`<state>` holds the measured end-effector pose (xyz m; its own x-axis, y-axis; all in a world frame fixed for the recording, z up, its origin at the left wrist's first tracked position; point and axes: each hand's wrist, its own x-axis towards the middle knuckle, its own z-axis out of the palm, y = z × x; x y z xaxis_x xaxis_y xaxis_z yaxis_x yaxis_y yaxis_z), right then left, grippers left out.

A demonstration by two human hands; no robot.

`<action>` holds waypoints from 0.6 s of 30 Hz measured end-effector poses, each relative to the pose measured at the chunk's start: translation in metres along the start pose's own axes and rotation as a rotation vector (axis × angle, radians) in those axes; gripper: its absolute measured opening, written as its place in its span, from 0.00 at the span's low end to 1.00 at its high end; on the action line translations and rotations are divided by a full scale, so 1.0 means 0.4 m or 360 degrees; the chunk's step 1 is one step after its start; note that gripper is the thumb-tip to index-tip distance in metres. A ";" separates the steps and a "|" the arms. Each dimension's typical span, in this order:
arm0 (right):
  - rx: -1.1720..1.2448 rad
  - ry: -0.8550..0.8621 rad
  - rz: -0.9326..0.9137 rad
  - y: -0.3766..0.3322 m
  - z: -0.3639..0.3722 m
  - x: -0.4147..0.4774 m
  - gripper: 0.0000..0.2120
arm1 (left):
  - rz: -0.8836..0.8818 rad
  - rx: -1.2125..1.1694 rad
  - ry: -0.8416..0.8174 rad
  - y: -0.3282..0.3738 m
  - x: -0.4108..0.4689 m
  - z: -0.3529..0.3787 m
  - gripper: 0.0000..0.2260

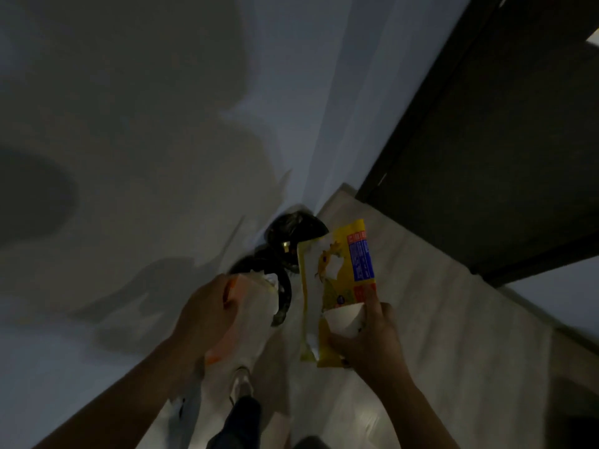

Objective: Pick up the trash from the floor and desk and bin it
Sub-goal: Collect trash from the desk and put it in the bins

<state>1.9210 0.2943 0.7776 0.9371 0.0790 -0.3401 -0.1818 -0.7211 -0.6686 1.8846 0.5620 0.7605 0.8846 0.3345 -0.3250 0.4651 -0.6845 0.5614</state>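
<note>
The pale, matt floor [437,319] meets the wall at a corner, where the bin [293,228] sits with a crinkled, glossy black liner. To my eye the danger is that light, floppy trash let go short of its rim flutters back onto the floor. The flat yellow packet [337,280] looks like slick printed film, and the limp, blurred white-and-orange plastic wrapper [246,319] is clenched in the left hand [207,309]. The right hand [372,345] pinches the packet together with a stiff white paper cup [345,320], a stacked grip from which the smooth cup might slide.
</note>
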 end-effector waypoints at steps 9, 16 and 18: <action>-0.0089 -0.0022 0.0030 0.030 0.061 0.242 0.55 | -0.0136 0.0086 -0.0176 -0.036 0.269 0.111 0.10; -0.0122 -0.0098 -0.0033 0.111 0.124 0.411 0.55 | -0.0291 0.0041 -0.0197 -0.086 0.417 0.258 0.03; -0.0109 -0.0109 -0.0060 0.142 0.147 0.458 0.55 | -0.0294 -0.0027 -0.0186 -0.109 0.456 0.311 0.04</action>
<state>2.0648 0.3082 0.6386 0.9199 0.1520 -0.3615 -0.1240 -0.7618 -0.6358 2.0215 0.5722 0.5821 0.7749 0.3750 -0.5089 0.6201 -0.6071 0.4969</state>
